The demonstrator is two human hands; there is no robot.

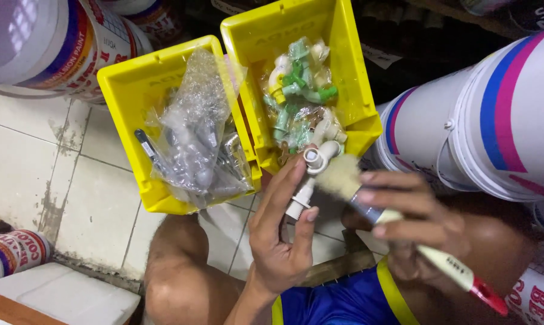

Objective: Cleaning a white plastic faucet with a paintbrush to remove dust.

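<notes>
Head view: striped white paint buckets (500, 114) right

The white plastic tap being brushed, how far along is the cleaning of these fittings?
Nothing shows as finished: no cleaned pile is visible. In hand: the left hand holds a white plastic tap while the right hand sets a paintbrush against it. Left: the right yellow bin still holds bagged white and green fittings, and the left yellow bin holds bagged grey fittings.
</notes>
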